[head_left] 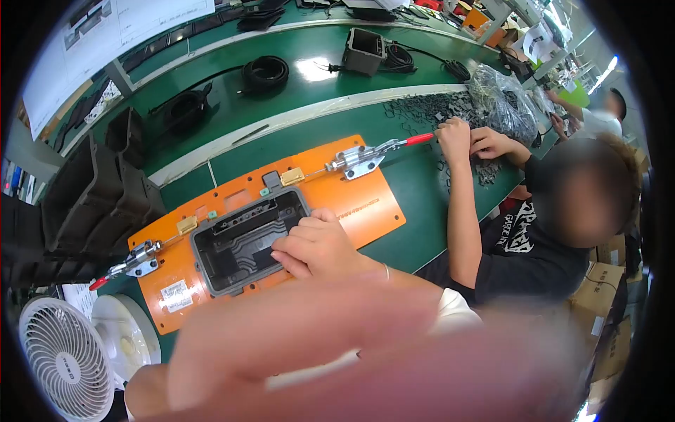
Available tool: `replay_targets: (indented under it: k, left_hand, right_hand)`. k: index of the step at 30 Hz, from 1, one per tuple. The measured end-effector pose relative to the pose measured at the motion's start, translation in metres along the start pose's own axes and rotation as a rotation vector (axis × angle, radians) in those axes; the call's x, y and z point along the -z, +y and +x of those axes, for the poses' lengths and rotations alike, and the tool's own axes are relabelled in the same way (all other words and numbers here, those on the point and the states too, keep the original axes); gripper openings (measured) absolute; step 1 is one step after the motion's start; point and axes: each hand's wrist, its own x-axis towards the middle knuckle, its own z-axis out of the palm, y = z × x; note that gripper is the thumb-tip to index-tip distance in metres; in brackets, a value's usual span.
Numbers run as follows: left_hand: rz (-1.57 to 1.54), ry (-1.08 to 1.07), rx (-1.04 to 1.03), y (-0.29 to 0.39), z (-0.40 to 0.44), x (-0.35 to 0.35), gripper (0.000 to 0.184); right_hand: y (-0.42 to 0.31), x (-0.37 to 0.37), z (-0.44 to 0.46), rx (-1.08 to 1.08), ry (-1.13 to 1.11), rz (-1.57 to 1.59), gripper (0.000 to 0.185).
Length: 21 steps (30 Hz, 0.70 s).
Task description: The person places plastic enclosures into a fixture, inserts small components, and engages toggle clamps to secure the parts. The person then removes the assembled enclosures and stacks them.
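Observation:
A grey open-topped housing (199, 254) sits on an orange fixture plate (376, 211), with dark parts inside it. My right hand (316, 246) is over the housing's right side, fingers curled together. What its fingertips hold, if anything, is hidden. A large blurred skin-coloured shape, apparently my left hand (302, 337), fills the lower foreground close to the camera. Its fingers cannot be made out. Toggle clamps stand at both ends of the plate, the right clamp (358, 160) and the left clamp (143, 259), both with red handles.
A co-worker (524, 232) sits at the right, hands over small black parts (422, 109) beside a plastic bag (503, 98). Black housings (91, 190) are stacked left, above a white fan (67, 359). Coiled cables (265, 72) and a grey box (363, 53) lie behind the ledge.

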Motion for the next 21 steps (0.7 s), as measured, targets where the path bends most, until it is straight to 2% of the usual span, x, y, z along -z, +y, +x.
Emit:
replay_targets:
  k: [13, 18, 21]
  left_hand:
    - [0.269, 0.144, 0.151, 0.000, 0.012, -0.016, 0.037]
    - [0.425, 0.261, 0.191, 0.014, 0.012, -0.013, 0.033]
    - [0.387, 0.059, 0.166, 0.016, 0.018, -0.002, 0.030]
  right_hand:
    - [0.002, -0.002, -0.002, 0.026, 0.058, 0.029, 0.013]
    - [0.002, -0.002, -0.002, 0.011, 0.021, 0.020, 0.011]
    - [0.005, -0.007, -0.004, 0.044, 0.042, -0.047, 0.012]
